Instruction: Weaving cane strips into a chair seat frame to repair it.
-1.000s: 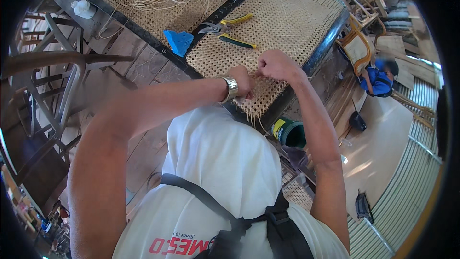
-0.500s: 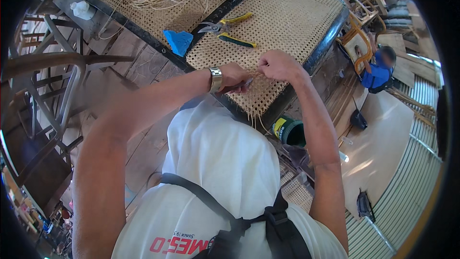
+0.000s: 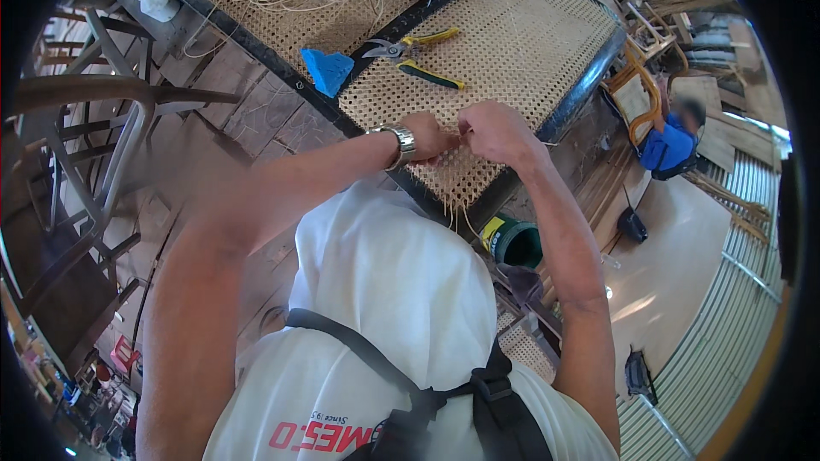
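As the tan woven-cane panel [image 3: 504, 64] slants lengthwise upper-right, left hand [image 3: 430, 137] and right hand [image 3: 497, 131] curl, grip unclear. Red lettering [image 3: 321, 437] marks the white shirt [image 3: 384, 265].

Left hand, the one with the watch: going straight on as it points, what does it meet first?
The left hand would probably meet the right hand first, just beside it at the woven cane panel; the depth between them is unclear.

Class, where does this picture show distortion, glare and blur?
Head view: the scene curves toward black corners; head view: bright streaks on the pale board, bluish sheen on the black frame; head view: a hazy smear beside the left forearm, the woven cane looks sharper.
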`<state>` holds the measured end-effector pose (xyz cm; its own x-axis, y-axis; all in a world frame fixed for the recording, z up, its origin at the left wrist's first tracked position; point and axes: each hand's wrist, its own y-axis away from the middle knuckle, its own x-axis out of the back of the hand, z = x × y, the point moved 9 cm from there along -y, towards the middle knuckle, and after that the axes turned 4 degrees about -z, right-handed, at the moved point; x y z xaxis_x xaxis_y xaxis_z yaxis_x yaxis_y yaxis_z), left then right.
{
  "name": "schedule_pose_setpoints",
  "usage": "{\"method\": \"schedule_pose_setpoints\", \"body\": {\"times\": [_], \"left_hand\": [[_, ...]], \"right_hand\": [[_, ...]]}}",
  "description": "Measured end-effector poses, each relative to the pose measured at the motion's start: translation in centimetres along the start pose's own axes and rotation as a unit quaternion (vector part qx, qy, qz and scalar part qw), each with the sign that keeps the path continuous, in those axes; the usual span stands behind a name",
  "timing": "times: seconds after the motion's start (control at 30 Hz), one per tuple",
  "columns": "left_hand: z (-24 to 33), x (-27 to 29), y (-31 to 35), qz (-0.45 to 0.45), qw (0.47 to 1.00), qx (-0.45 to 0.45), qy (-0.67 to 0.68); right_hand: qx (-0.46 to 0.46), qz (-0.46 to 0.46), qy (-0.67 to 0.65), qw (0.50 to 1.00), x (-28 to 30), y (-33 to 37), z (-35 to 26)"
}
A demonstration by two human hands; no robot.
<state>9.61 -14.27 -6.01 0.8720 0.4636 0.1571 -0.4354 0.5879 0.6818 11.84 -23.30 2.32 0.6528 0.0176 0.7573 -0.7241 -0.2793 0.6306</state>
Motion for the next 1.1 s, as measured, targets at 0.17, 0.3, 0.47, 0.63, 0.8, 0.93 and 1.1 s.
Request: {"method": "schedule_pose_setpoints", "body": {"times": [0.17,0.3,0.47,0.63,0.8,0.93,1.1], "left_hand": [[1.9,2.5,3.4,0.116,0.933,-0.112,-0.321],[-6.2,6.9,8.5,0.101,0.891,-0.086,-0.435],[-11.6,10.9,15.7,0.161,0.908,-0.057,-0.382],[-15.1,11.4,13.6,0.258,0.929,-0.041,-0.262],[-10.4,5.4,6.5,0.142,0.984,-0.036,0.101],[-5.1,1.0,4.0,0.006,0.979,-0.038,0.201],[-3.4,-1.1,2.0,-0.114,0.968,-0.010,0.222]], "right_hand": [[0.080,0.069,0.009,0.994,0.1,1.3,-0.5],[0.123,0.100,-0.043,0.986,-0.1,2.1,-0.2],[0.199,0.178,-0.085,0.960,0.7,2.7,-1.8],[0.258,0.163,-0.157,0.939,-0.3,0.9,-4.8],[0.173,0.007,-0.596,0.784,1.5,0.5,-4.1],[0.000,0.080,-0.218,0.973,2.6,0.0,0.8],[-0.032,0.042,-0.110,0.993,0.9,-0.3,1.8]]}}
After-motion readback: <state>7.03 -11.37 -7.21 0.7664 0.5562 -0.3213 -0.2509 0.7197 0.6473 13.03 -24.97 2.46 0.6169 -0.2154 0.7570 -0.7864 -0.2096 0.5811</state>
